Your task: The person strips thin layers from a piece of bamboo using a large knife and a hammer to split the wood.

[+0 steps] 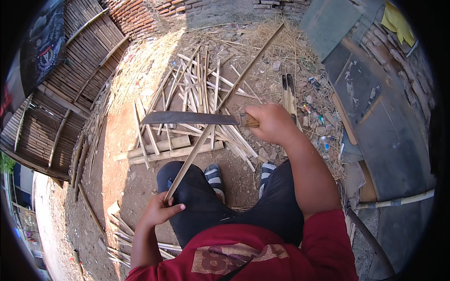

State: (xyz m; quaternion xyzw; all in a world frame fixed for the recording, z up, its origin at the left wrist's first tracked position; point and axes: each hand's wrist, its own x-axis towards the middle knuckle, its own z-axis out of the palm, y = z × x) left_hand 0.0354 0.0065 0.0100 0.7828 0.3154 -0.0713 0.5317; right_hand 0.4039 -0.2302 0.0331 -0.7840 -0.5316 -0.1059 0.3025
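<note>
Both of my grips are busy. My left grip (161,209), low beside my left knee, is closed around the near end of a long, narrow bamboo strip (196,151), with the thumb lying out to the right. The strip slants up and away from me to the right, passing in front of my left knee and over the pile, its far end near some dry straw (273,41). My right grip (271,122) is wrapped around the wooden handle of a big knife (187,118). I hold its long dark blade nearly level, tip to the left, so that it crosses over the strip around the middle; I cannot tell whether the two touch.

Beyond my sandals (213,179), a loose pile of pale sticks (197,89) lies crisscross on the dirt ground (117,140). At its near left side are two thick bamboo poles (176,153), side by side, with a few sticks lying across them. More sticks (124,246) lie at my lower left. A slatted bamboo panel (86,49) stands to the left, a brick wall (140,16) at the back, and dark sheets (393,140) on the right.
</note>
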